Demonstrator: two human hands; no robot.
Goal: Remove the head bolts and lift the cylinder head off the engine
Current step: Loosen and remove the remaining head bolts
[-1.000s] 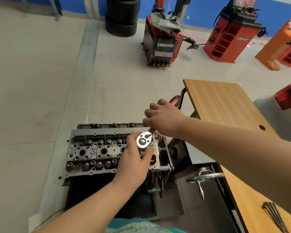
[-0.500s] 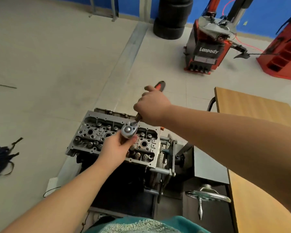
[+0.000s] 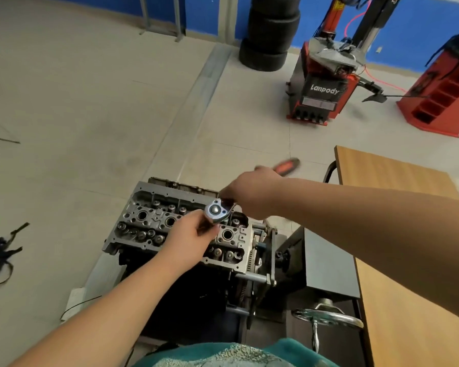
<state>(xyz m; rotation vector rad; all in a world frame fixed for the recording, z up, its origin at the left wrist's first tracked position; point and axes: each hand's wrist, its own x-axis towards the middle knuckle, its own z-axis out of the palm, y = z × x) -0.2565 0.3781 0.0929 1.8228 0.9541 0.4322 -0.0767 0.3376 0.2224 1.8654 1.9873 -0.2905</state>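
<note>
steadying chrome ratchet head (image 3: 217,213) with left hand (image 3: 188,235) fingers closed; right hand (image 3: 252,196) grips red-black handle (image 3: 286,165); we keep socket square on grey cylinder head (image 3: 154,221).

Single head-worn wide-angle cam, no 2nd view to overlap. It looked fwd and down from above the cylinder head (image 3: 180,226), close enough that both forearms filled the lower frame. Upper frame reached across the floor to the tire changer (image 3: 326,86) and blue wall (image 3: 408,27), far off.
</note>
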